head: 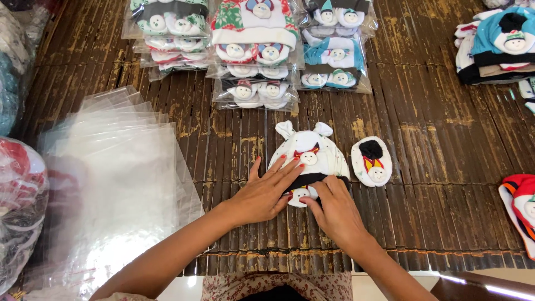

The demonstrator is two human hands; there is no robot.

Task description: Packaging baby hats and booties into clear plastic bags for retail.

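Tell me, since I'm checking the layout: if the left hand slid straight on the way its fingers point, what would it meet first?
The left hand already rests on the white baby hat. Going on up and to the right, it would probably cross the hat and meet the small white bootie beside it, though the line may pass just above.

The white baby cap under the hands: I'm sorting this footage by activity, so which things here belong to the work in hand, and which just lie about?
In hand:
- white baby cap, left hand flat on it
- small bootie at its lower edge, right hand touching it
- second bootie beside the cap

Lying about:
- clear plastic bags
- bagged sets
- unbagged caps
- red cap
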